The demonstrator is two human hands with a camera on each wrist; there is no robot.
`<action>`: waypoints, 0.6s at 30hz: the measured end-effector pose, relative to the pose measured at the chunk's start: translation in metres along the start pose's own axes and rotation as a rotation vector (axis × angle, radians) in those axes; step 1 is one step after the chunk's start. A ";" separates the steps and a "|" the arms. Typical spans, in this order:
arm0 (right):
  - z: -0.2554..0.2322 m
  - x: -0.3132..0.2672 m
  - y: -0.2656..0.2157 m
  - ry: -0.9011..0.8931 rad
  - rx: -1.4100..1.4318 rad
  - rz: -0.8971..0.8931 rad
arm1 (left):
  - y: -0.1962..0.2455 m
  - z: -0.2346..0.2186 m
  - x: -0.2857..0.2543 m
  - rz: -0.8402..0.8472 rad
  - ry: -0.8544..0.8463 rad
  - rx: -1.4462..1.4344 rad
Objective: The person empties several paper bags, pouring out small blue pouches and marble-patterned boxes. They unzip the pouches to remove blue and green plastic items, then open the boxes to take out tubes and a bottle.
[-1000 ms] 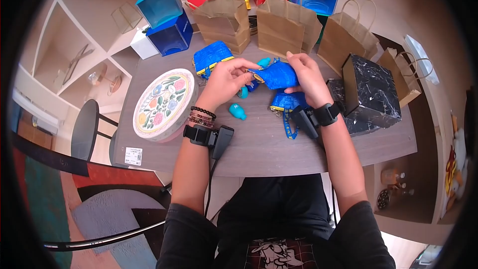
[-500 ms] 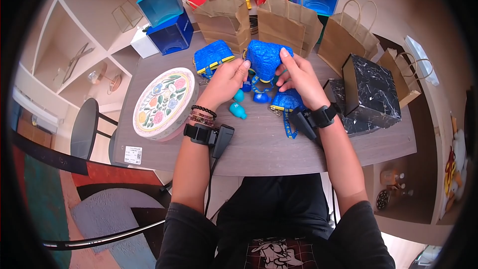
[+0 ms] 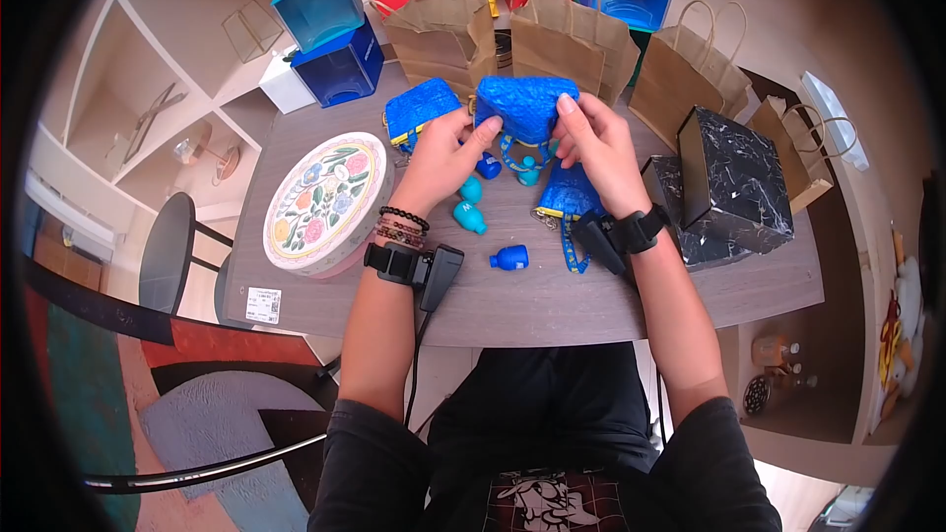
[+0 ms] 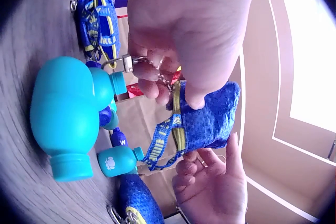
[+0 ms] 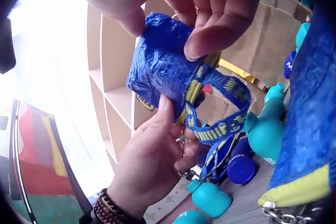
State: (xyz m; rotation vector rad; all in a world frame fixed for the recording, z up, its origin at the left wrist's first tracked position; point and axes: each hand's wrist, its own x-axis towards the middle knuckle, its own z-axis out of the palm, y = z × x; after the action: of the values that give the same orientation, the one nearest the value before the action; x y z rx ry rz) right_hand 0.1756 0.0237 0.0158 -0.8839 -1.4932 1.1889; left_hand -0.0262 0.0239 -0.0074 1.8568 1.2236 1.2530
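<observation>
Both hands hold a small blue pouch (image 3: 527, 103) upside down above the table, its yellow-trimmed opening and woven strap (image 5: 231, 95) hanging downward. My left hand (image 3: 448, 158) pinches it near the zipper edge, with a metal chain and clasp (image 4: 126, 62) at the fingers. My right hand (image 3: 601, 148) grips the other side between thumb and fingers. Beneath lie small bottle-shaped pieces: a teal one (image 3: 530, 172) under the strap, a teal one (image 3: 470, 218) by my left wrist, and a dark blue one (image 3: 510, 258) nearer the front.
A second blue pouch (image 3: 422, 110) lies behind my left hand, a third (image 3: 567, 192) beside my right wrist. A round floral box (image 3: 330, 202) stands left, black marbled boxes (image 3: 739, 177) right. Brown paper bags (image 3: 562, 49) line the back, with blue and teal boxes (image 3: 317, 5) behind.
The pouch was tipped from sideways to upside down, and its opening now faces the table. A dark blue bottle-shaped piece moved from under it toward the front edge; a teal one appeared below the strap.
</observation>
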 end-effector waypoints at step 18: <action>0.026 -0.035 -0.003 -1.060 -0.617 -0.066 | 0.003 -0.009 0.005 -0.081 0.389 -0.159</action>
State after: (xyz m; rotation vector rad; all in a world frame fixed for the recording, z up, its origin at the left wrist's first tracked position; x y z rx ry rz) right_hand 0.1593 -0.0158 0.0096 -0.5579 -2.8241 1.2143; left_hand -0.0325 0.0265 0.0007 1.4784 1.3354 1.6656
